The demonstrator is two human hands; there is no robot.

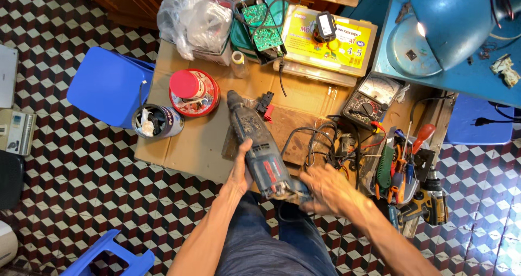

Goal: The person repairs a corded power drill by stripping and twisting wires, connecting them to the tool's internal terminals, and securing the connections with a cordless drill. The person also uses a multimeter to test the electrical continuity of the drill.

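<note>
Checkered tiles in red, black and white cover the floor [81, 189], and a flattened sheet of cardboard [195, 146] lies on it as the work surface. At the near edge of the cardboard, about midway along it, lies a blue and grey power drill [259, 148], its nose pointing toward the far edge and its handle end toward the person's knees. The left hand [239, 170] is pressed against the drill's left side, fingers wrapped onto the body and gripping it. The right hand [325, 192] is blurred at the drill's rear end; its fingers look curled near the handle, but I cannot tell whether they are closed on anything.

Just right of the drill a tangle of black cables [317, 143] rests on a dark wooden board [293, 127]. Toward the left edge stand a round red tin [194, 92] and, beside it, a dark can [157, 121] stuffed with scraps. Along the far edge sit a clear plastic bag [195, 18], a green circuit board [260, 21] in a teal tray, and a yellow parts box [331, 43]. A multimeter [373, 98] lies toward the right edge, with a tray of screwdrivers and pliers [399, 162] near the right near corner and a cordless drill [429, 200] beyond it on the floor. A blue plastic stool [108, 83] stands off the left edge.
</note>
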